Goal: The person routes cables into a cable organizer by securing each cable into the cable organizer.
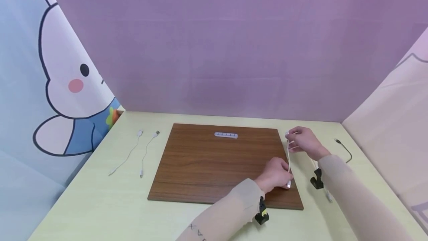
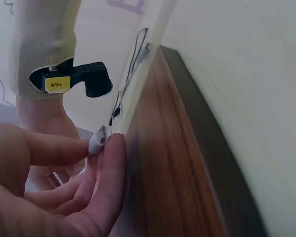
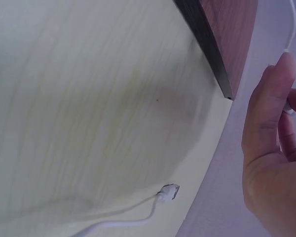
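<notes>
A short white charging cable (image 1: pixel 288 159) is stretched between both hands over the right edge of a brown wood-grain board (image 1: pixel 207 170). My left hand (image 1: pixel 274 174) pinches its near end between thumb and fingers; the white plug (image 2: pixel 96 141) pokes out of that grip in the left wrist view. At the far end, my right hand (image 1: pixel 305 142) pinches the other plug just beyond the board's right side. In the right wrist view the cord (image 3: pixel 292 27) runs up from the right fingertips, and the fingers partly hide that plug.
A slotted white cable clip (image 1: pixel 226 135) sits at the board's back. Left of the board lie two white cables (image 1: pixel 128 155). A black cable (image 1: pixel 347 153) lies far right; another white cable (image 1: pixel 329 196) is partly under the right forearm. A purple backdrop (image 1: pixel 217 55) stands behind.
</notes>
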Action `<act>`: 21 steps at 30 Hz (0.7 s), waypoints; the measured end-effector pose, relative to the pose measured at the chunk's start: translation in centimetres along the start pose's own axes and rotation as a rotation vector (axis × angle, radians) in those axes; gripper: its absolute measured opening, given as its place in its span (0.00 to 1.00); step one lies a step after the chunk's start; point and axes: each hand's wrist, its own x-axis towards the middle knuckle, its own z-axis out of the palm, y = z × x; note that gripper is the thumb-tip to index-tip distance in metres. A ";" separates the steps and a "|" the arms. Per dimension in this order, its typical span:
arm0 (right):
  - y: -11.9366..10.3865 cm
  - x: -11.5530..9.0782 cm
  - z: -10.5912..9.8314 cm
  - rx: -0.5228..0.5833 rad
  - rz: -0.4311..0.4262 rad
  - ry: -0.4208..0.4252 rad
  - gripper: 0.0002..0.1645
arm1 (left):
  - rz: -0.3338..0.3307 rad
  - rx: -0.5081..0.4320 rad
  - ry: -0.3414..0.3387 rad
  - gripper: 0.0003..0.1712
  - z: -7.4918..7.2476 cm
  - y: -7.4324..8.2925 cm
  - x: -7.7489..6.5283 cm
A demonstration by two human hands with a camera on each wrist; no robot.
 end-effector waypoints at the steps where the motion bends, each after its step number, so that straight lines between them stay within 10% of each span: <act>1: 0.0 0.1 0.0 0.001 -0.005 0.003 0.23 | 0.009 0.060 0.002 0.06 -0.1 0.0 0.0; 11: -0.4 1.0 0.9 0.029 -0.059 -0.021 0.24 | 0.101 0.490 0.003 0.15 -1.6 0.0 0.4; 21: -1.0 1.4 2.1 0.049 -0.051 -0.038 0.23 | 0.088 0.594 -0.018 0.12 -3.2 0.1 0.1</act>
